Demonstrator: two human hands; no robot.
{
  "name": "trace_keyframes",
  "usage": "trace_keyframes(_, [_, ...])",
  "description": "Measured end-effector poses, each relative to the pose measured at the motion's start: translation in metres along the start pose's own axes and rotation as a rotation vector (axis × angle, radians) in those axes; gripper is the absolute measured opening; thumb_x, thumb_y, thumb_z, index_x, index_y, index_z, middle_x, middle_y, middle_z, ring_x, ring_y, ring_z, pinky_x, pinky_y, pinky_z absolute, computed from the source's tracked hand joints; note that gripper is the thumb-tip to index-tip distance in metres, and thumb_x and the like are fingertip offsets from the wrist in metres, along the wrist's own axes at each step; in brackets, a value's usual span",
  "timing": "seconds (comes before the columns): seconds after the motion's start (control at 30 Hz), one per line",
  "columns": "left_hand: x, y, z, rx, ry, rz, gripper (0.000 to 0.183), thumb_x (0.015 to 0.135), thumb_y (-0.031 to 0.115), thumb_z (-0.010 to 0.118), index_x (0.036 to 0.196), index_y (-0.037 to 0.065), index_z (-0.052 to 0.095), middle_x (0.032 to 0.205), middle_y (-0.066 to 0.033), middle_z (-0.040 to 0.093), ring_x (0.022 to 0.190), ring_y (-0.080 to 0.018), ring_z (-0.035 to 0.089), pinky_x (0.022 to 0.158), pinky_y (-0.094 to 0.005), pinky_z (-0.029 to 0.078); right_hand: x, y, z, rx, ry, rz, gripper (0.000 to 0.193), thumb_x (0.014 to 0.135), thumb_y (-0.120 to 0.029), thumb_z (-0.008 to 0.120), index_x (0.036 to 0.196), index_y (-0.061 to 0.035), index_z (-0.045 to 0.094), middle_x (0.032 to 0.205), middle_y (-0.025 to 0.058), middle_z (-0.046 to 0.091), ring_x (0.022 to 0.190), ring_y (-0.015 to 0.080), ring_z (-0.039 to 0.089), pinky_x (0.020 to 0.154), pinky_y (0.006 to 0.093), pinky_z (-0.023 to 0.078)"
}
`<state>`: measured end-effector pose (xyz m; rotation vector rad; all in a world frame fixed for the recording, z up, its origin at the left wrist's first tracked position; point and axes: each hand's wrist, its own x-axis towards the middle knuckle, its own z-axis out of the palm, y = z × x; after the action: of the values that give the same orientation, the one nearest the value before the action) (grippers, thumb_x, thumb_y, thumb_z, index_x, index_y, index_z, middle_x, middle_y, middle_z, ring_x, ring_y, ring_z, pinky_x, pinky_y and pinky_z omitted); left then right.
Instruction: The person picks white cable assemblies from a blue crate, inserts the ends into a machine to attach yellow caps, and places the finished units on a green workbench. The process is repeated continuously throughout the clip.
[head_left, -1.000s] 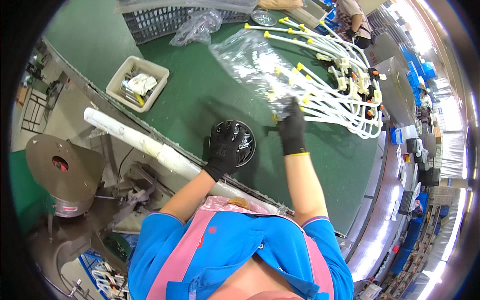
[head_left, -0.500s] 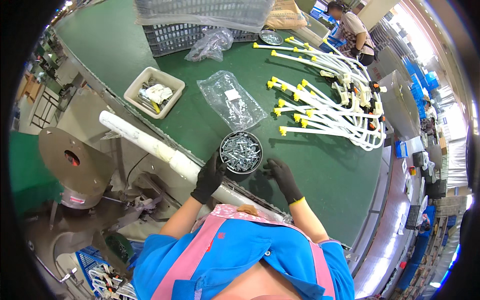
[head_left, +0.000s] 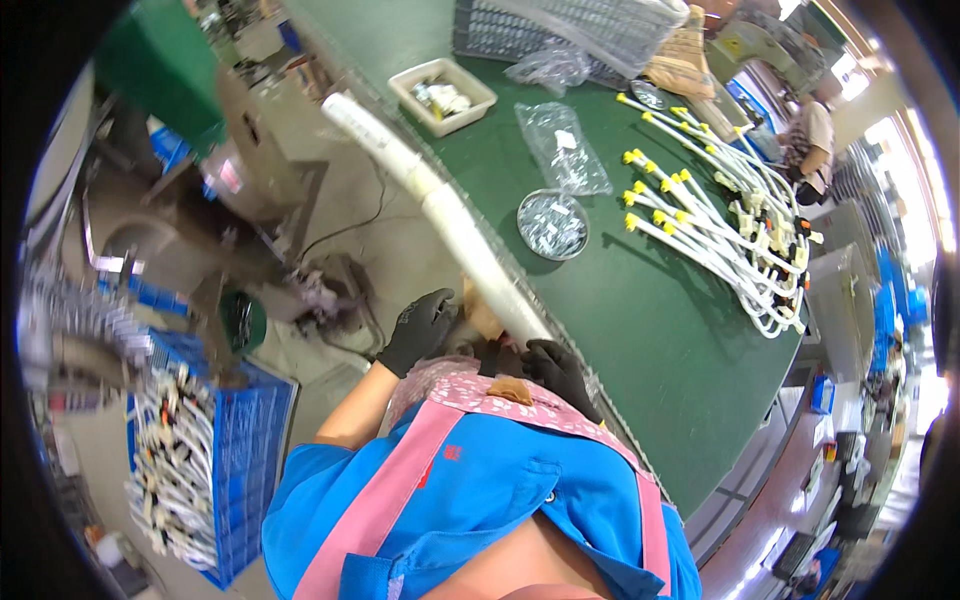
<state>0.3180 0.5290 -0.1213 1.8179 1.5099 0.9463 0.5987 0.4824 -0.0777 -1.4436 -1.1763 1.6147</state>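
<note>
My left hand [head_left: 420, 330], in a black glove, hangs off the near side of the table, in front of my apron. Its fingers are loosely bent, and nothing shows in them. Close to the padded white pipe [head_left: 470, 240] along the table edge is my right hand [head_left: 560, 375], also gloved in black. Its fingers are slightly bent and appear empty. Beyond the hands, a round bowl [head_left: 524, 222] filled with small silvery screws [head_left: 555, 226] stands on the green table [head_left: 660, 330], with neither hand touching it.
A clear plastic bag [head_left: 563, 150] lies behind the bowl. White bent tubes with yellow ends [head_left: 715, 215] spread over the right side. A cream bin [head_left: 442, 95] and grey crate [head_left: 520, 35] stand farther back. Left below is a blue crate [head_left: 250, 440] of tubes. Another person [head_left: 808, 140] works far right.
Both hands have drawn away from the bowl of screws, back toward my body. The view has turned left, so table and bowl appear shifted up and right, and the blue crate shows more.
</note>
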Motion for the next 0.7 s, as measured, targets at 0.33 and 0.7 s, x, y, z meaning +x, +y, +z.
trace_keyframes(0.33, [-0.263, 0.012, -0.008, 0.111, -0.022, -0.406, 0.038, 0.088, 0.035, 0.059, 0.114, 0.008, 0.061, 0.101, -0.017, 0.066, 0.091, -0.0328, 0.064, 0.079, -0.0411, 0.05, -0.07, 0.05, 0.078, -0.044, -0.521, -0.026, 0.024, 0.092, -0.017, 0.06, 0.106, 0.0016, 0.062, 0.088, 0.0053, 0.065, 0.077, 0.0108, 0.057, 0.069, 0.0259, 0.048])
trace_keyframes(0.7, [-0.421, -0.029, -0.074, 0.292, 0.131, -0.252, 0.042, 0.089, 0.025, 0.058, 0.126, 0.005, 0.054, 0.096, -0.0156, 0.064, 0.09, -0.0275, 0.063, 0.079, -0.0371, 0.051, -0.098, 0.09, 0.242, -0.237, -0.738, 0.196, 0.024, 0.095, -0.023, 0.055, 0.101, -0.0004, 0.062, 0.082, 0.0065, 0.063, 0.066, 0.0103, 0.056, 0.06, 0.0256, 0.047])
